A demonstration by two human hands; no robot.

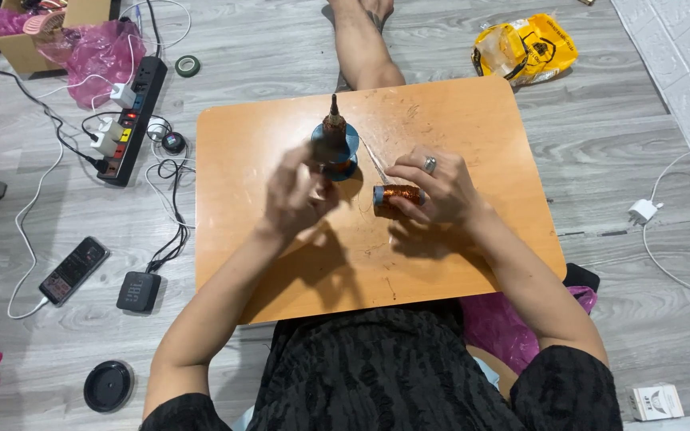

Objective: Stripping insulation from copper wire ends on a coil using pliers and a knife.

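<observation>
both your arms reach forward, bare from the short black sleeves down, elbows bent and spread wide. your left forearm angles up and toward the middle; your left hand [297, 191] is raised, blurred with motion, fingers curled loosely together, so whether they pinch anything cannot be told. your right forearm angles up and inward from the right; your right hand [437, 187] lies lower, palm down, knuckles up, a ring on one finger. its fingers [409, 172] curl leftward and close round a small copper-coloured coil [397, 195], the thumb tucked beneath. the two hands sit near each other, apart, left a little higher than right. one bare leg stretches out ahead.
</observation>
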